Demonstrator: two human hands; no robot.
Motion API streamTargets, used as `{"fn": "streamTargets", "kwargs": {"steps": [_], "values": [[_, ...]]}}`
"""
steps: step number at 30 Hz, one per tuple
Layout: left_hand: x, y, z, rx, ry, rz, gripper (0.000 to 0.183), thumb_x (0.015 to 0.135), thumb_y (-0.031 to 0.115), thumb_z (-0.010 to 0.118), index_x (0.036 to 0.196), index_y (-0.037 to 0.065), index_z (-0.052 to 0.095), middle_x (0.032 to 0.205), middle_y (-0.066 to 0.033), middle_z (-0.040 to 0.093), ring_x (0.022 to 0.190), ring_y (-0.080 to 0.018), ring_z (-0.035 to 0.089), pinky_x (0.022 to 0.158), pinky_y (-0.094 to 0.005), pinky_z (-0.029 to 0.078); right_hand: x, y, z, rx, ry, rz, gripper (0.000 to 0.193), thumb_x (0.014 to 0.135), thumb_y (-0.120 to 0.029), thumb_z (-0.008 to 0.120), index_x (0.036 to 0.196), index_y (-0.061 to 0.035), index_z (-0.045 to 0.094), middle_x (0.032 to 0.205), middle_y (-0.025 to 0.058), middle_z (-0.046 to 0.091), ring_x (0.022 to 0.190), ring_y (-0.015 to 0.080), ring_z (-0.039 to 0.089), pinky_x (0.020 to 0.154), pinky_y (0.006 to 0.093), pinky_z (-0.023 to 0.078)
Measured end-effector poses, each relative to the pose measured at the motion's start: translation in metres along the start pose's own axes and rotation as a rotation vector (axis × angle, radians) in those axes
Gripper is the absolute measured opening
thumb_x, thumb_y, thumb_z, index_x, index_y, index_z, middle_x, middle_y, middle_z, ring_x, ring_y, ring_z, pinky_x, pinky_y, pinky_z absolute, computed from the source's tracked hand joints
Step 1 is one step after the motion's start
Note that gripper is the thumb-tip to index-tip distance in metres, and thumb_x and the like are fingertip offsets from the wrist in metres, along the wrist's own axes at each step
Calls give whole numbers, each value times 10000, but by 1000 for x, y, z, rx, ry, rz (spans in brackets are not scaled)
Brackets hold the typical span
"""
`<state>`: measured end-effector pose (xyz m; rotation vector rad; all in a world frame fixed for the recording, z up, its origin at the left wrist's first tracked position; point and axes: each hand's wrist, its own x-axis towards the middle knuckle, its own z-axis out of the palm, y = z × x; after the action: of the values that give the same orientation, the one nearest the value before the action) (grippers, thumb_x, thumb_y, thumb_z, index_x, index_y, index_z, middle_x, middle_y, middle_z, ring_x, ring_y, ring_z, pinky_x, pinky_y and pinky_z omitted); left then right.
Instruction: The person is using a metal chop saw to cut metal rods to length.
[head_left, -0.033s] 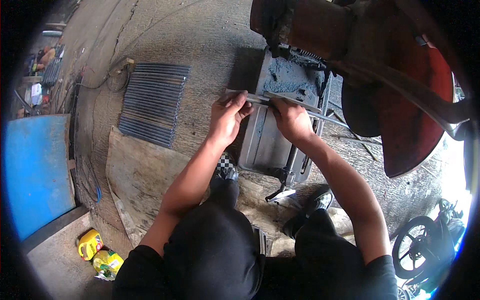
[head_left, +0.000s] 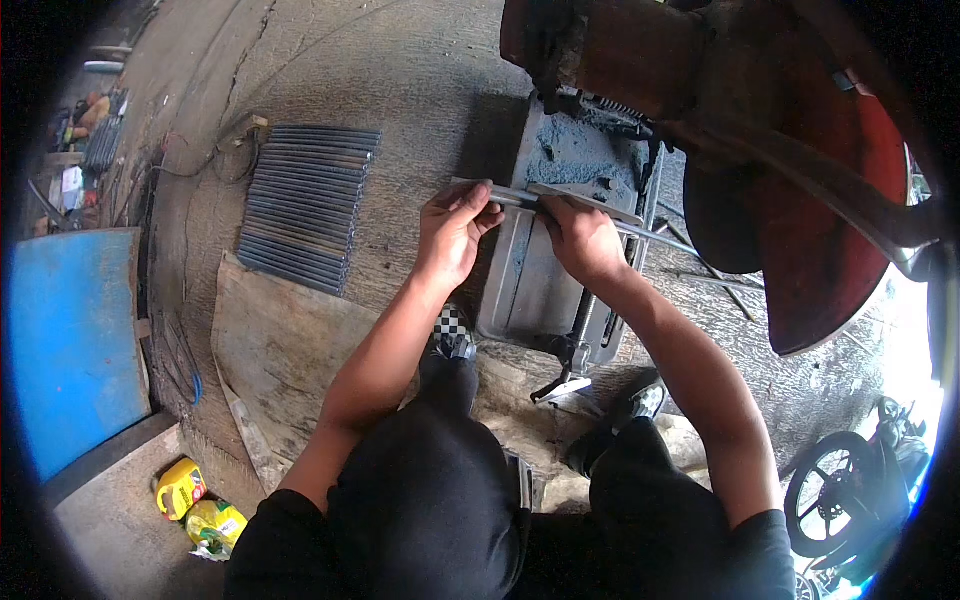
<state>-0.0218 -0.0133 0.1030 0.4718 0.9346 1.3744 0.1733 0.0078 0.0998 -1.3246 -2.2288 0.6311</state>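
Note:
My left hand (head_left: pixel 450 235) is closed, thumb and fingers pinching the left end of a thin grey metal rod (head_left: pixel 648 235). Farther along the same rod, my right hand (head_left: pixel 585 240) curls its fingers over it, beside the flat vise jaw (head_left: pixel 600 203) of a cut-off saw. The rod crosses the saw's metal base (head_left: pixel 530 300) and sticks out to the right. Dark grit covers the far part of that base. The saw's red blade guard (head_left: pixel 825 260) hangs at upper right. A vise screw with a crank handle (head_left: pixel 562 388) points toward me.
On the floor at left lies a row of cut metal rods (head_left: pixel 305 210), near a worn flat sheet (head_left: pixel 290 320). A blue panel (head_left: pixel 75 340) and a yellow jug (head_left: pixel 180 488) are farther left. More thin rods (head_left: pixel 715 282) lie right of the saw. A motorcycle wheel (head_left: pixel 830 495) shows at lower right.

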Motion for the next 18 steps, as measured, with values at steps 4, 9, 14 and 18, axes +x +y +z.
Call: {"fn": "streamTargets", "kwargs": {"steps": [4,9,14,18], "values": [[11,4,-14,-311,26,-175,190,924,262,601,1006,94,634,821,-18,637,752,-125,621,760,-327,540,1,1,1,-33,-20,16,233,868,-129,561,1090,-63,579,984,199,634,851,391,626,718,458,516],[2,-3,-11,-153,-114,-71,218,907,148,616,1089,27,619,886,-43,655,780,-168,641,848,-356,548,2,0,3,-16,42,-3,196,841,-128,616,1027,-64,619,933,178,644,832,377,625,713,443,507],[0,-8,-8,8,-63,32,199,855,2,648,1054,0,650,938,-72,674,836,-146,655,800,-286,547,1,1,3,35,53,15,182,838,-126,617,1008,-61,616,907,173,639,822,375,621,702,444,504],[1,-6,-13,463,-20,320,188,855,53,675,1029,-17,666,927,-66,683,813,-116,638,802,-256,521,0,3,4,28,52,10,181,838,-125,618,1008,-61,618,902,176,636,818,376,620,696,442,505]]}}
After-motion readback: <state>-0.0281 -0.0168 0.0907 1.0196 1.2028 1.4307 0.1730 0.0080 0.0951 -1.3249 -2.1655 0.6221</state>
